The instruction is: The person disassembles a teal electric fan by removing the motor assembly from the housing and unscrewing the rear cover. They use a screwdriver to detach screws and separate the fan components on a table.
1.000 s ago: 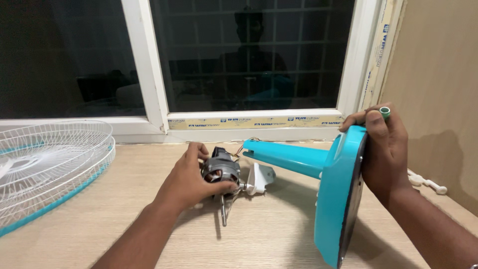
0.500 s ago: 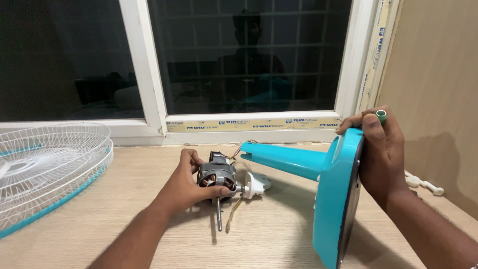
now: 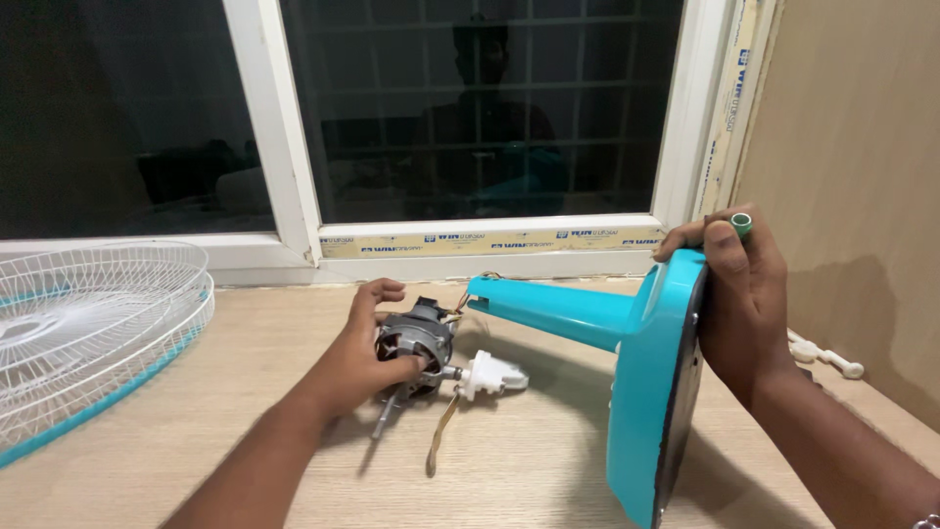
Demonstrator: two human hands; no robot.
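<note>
The grey metal fan motor (image 3: pixel 413 345) has turned, its shaft now pointing near-left; the left hand (image 3: pixel 364 355) fingers stay curled around it. The right hand (image 3: pixel 742 294) still grips the turquoise plastic fan base (image 3: pixel 646 392).

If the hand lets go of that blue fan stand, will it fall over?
Probably. The blue fan stand balances on its round base's edge, steadied by the right hand. Its hollow-looking plastic suggests lightness, and that rim might roll.

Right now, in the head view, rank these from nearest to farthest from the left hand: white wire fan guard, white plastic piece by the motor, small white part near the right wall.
From the left hand:
1. White plastic piece, just right.
2. White wire fan guard, far left.
3. Small white part, far right, by the wall.
</note>
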